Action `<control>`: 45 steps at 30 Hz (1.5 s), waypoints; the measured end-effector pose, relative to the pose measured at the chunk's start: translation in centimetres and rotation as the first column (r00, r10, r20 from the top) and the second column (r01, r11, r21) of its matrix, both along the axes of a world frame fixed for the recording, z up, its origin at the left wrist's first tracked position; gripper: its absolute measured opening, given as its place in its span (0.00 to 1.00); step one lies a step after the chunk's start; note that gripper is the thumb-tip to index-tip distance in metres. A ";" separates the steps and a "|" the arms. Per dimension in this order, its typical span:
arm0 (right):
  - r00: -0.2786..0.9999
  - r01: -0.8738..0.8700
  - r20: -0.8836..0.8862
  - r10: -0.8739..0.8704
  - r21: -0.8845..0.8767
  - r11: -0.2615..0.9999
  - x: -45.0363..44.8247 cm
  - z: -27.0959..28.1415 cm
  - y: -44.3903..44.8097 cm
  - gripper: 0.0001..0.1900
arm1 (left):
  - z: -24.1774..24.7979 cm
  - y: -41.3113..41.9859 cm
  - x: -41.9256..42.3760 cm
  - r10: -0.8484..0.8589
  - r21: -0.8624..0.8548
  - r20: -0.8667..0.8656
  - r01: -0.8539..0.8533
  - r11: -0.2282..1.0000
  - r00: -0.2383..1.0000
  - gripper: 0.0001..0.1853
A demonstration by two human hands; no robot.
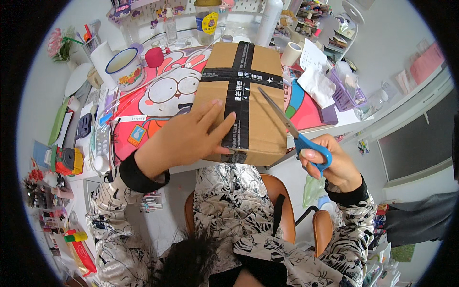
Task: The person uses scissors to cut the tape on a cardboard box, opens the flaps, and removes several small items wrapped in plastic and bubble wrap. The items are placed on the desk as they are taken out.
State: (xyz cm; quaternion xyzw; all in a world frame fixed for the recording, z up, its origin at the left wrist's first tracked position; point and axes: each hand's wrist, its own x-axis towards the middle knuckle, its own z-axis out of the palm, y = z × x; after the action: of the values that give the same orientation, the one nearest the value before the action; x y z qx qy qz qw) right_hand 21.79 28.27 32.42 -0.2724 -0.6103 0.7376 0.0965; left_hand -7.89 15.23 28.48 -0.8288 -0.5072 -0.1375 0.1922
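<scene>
A brown cardboard box [267, 118] sits in front of me at the desk's near edge. Black printed packing tape [235, 129] crosses its top both ways and bears writing. My left hand [195, 129] rests on the box's left part with fingers spread, its thumb by the taped near edge. In my right hand [328, 158] is a pair of scissors [278, 109] with blue handles. Their blades are together and point up and left over the box's right half; I cannot tell if the tip touches the cardboard.
A pink cartoon desk mat [168, 91] lies beneath the box. To the left stand a floral enamel mug [125, 71] and a paper roll [102, 61]. Behind are a plastic cup [207, 25] and a spray can [269, 21]. A purple basket [346, 93] and crumpled tissue [315, 86] lie right.
</scene>
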 end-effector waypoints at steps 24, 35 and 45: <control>0.977 -0.137 -0.200 0.070 -0.339 0.931 6.2 -3.7 -9.5 0.20 | 0.4 1.0 6.7 0.002 0.403 -0.356 0.152 0.902 0.934 0.11; 0.959 -0.009 -0.263 -0.102 -0.392 0.920 3.2 -4.3 -10.4 0.20 | 0.1 1.2 6.8 0.010 0.440 -0.393 0.178 0.880 0.919 0.12; 0.965 0.113 -0.203 -0.168 -0.259 0.959 0.7 -4.4 -10.8 0.26 | 0.1 0.6 6.8 0.030 0.393 -0.372 0.128 0.910 0.928 0.13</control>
State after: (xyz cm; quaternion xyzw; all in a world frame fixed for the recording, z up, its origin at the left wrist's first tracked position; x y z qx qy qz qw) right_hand 22.53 17.48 28.01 -0.2406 -0.4788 0.8243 0.1826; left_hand -1.10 15.85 28.59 -0.7933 -0.4003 -0.0872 0.4504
